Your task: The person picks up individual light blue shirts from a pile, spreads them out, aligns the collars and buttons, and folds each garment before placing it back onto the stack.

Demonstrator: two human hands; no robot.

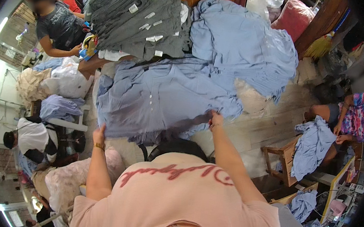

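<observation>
A light blue buttoned shirt [138, 96] lies spread in front of me, with a line of small white buttons down it. My left hand [99, 136] is closed on its near left edge, thumb on top. At its near right edge my right hand [216, 119] grips the cloth, fingers partly hidden by it. Between my hands the near edge hangs in darker, shaded folds. Beyond and to the right, a heap of blue garments [244, 41] touches the spread shirt.
A stack of dark grey garments [138, 19] with white tags stands at the far left, a co-worker [62, 25] beside it. At the right another person [355, 115] sits by a wooden stool [288, 159] draped with blue cloth. Bagged cloth [76, 178] lies at my left.
</observation>
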